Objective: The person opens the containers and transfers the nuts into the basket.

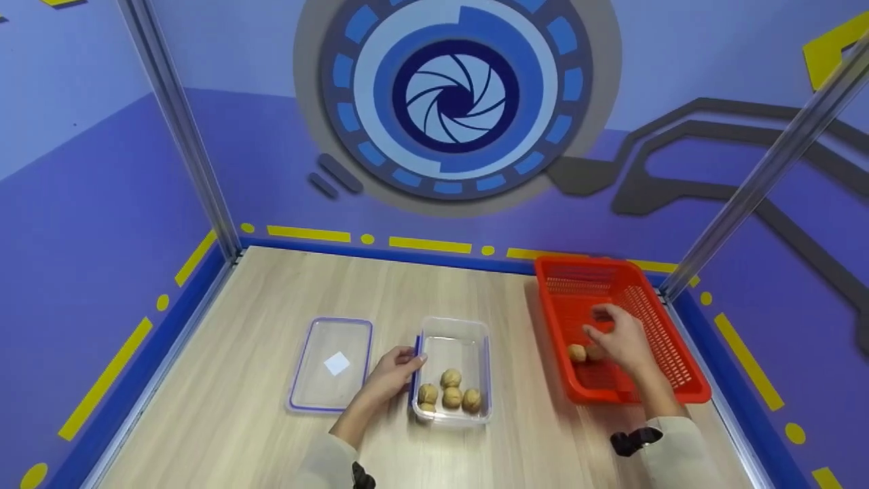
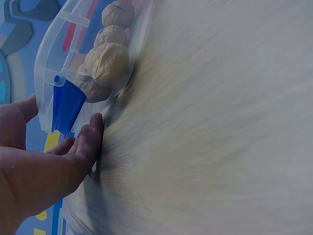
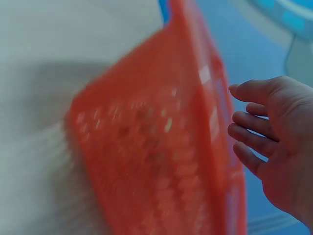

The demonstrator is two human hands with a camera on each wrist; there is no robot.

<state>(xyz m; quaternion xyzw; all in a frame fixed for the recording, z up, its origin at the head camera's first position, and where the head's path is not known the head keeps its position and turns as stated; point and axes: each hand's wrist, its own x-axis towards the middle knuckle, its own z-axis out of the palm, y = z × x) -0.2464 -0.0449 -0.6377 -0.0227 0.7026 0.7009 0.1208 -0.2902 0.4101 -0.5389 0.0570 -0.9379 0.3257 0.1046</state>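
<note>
My left hand [image 1: 394,372] holds a clear plastic food container [image 1: 453,327] by its left side. Its thumb lies over the rim, while the fingers are outside by the blue latch flap [image 2: 67,105]. Several walnuts [image 1: 451,397] sit at the near end of this container. My right hand [image 1: 621,338] hovers over the red plastic basket [image 1: 565,372], fingers loosely bent and nothing between them. Inside the basket, a walnut [image 1: 576,352] lies near the left wall, with another partly hidden by the hand. The right wrist view shows the palm [image 3: 293,142] and spread fingers beside the basket rim.
Left of the container, a clear lid [image 1: 316,370] with a blue-purple edge and a white square label lies flat on the wooden table [image 1: 224,380]. Blue printed panels [image 1: 421,224] and metal posts [image 1: 183,129] enclose the table at the back and sides.
</note>
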